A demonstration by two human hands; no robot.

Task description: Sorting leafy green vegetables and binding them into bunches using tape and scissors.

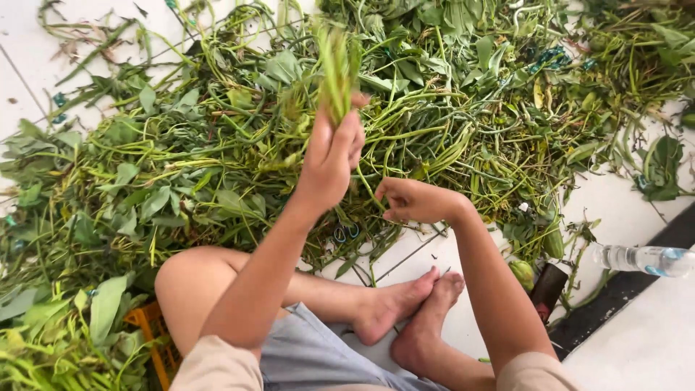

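Note:
My left hand (pixel 331 156) is raised over the heap and shut on a small bunch of green stems (pixel 337 69), which is blurred and stands upright from the fist. My right hand (pixel 414 200) is lower, just right of it, pinching a thin green stem (pixel 368 190) that runs down from the bunch. A big heap of leafy green stems (pixel 239 137) covers the white tiled floor (pixel 22 65) in front of me. My bare legs and feet (pixel 405 308) are crossed beneath the hands.
A clear plastic water bottle (pixel 646 260) lies on its side at the right. An orange crate (pixel 156 337) with more greens (pixel 58 340) sits at lower left. A dark object (pixel 548 286) rests beside my right forearm. Small blue rubber bands (pixel 346 232) lie under the stems.

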